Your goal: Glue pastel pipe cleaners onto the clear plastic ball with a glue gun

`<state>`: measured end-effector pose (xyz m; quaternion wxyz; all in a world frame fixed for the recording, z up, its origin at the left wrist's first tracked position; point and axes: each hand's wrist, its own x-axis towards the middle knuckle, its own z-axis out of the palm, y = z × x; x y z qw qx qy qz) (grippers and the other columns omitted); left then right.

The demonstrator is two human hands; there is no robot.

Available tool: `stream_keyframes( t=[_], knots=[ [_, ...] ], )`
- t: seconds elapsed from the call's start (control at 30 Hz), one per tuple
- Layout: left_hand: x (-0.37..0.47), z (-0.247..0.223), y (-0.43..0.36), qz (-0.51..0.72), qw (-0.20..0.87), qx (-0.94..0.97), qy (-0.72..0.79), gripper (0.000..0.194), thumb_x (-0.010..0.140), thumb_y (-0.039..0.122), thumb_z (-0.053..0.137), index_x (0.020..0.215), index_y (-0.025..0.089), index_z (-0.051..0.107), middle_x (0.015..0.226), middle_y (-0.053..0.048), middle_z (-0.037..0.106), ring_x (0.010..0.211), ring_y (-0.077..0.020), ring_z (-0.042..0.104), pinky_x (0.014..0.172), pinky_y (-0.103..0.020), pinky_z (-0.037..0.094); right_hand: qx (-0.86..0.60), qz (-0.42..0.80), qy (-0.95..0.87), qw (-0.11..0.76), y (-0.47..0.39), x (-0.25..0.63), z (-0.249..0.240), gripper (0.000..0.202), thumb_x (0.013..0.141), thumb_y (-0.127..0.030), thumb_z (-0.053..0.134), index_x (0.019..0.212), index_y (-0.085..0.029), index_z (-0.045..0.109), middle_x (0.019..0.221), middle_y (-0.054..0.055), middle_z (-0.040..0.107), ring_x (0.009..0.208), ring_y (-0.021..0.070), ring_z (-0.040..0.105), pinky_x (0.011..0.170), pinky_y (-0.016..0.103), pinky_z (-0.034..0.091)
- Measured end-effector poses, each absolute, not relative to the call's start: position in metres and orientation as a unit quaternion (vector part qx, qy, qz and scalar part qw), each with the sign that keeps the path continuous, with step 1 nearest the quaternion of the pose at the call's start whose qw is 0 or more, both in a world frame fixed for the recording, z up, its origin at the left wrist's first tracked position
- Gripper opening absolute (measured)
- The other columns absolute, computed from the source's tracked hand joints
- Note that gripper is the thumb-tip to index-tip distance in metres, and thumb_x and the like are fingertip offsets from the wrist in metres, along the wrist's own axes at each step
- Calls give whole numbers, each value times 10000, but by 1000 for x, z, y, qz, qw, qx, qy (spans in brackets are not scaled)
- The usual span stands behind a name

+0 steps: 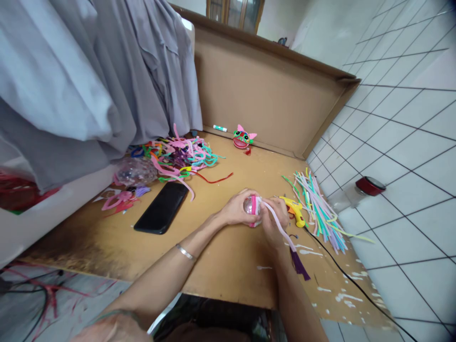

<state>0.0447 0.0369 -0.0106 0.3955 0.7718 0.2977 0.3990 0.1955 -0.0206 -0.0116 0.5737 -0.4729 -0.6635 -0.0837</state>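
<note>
My left hand (pixel 239 208) is closed around a clear plastic ball (pixel 248 205) with a bright pink band and a pale strip on it. At the ball's right side, my right hand (pixel 277 219) pinches a pale lilac pipe cleaner (pixel 281 227) whose near end touches the ball. The pipe cleaner's long tail runs over the hand toward me. A dark purple tassel (pixel 299 266) lies below its far end; whether they are joined I cannot tell. Just right of my right hand rests a yellow glue gun (pixel 295 211), its nozzle partly hidden by the fingers.
A bundle of pastel pipe cleaners (pixel 320 209) lies at the right by the tiled wall. Left are a black phone (pixel 162 208) and a tangled heap of pipe cleaners (pixel 185 154). A decorated animal head (pixel 242 137) and a glue stick (pixel 220 128) stand near the cardboard wall (pixel 256 90).
</note>
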Motion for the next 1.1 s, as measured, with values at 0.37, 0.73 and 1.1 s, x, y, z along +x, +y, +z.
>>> stream_keyframes(
  t=[0.37,0.73,1.1],
  knots=[
    [46,-12,38,406,381,780,284,593,589,298,797,1131,185,587,1151,-88,618,1053,-253,614,972,-377,489,-473,-74,-664,574,-20,194,-11,125,921,-264,565,897,-226,682,808,16,649,785,165,611,734,324,520],
    [45,-18,42,412,458,714,332,603,594,345,812,1124,173,582,1008,-35,636,854,-184,598,790,-296,498,-547,-53,-645,532,-13,206,-16,213,907,-338,525,937,-202,686,878,57,645,841,188,617,799,347,510],
    [45,-19,46,416,513,667,345,608,581,362,806,1116,183,577,880,19,609,751,-138,553,720,-242,462,-897,-109,-401,152,-5,275,-19,537,892,-470,488,1177,-22,568,1118,269,623,1068,374,598,865,456,461]
  ],
)
